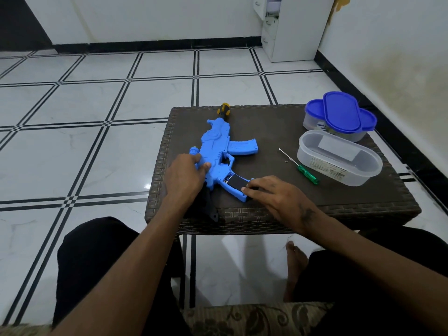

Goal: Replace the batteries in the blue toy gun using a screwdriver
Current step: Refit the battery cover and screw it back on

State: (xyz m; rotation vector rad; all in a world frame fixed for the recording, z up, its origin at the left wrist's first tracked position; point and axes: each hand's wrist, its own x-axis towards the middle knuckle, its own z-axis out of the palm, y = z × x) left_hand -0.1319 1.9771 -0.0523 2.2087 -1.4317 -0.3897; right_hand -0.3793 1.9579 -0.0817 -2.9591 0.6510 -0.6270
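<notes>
Glossy white marble-look tile floor [101,105] with thin black double grid lines is reflecting overhead light. Plain white walls [155,18] are running down to a black skirting strip [155,46]. White drawer cabinet [288,27] is standing in the far corner. Dark brown woven wicker counter [266,214] is sitting centre-right. Patterned beige sofa edge [242,318] is showing at bottom.

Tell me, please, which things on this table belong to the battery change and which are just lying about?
Part of the job:
- blue toy gun, held by the left hand
- black battery cover on its grip, under the right hand
- green screwdriver
- small screw beside it

Lying about:
- open clear container
- stacked blue-lidded containers; contents unclear
</notes>
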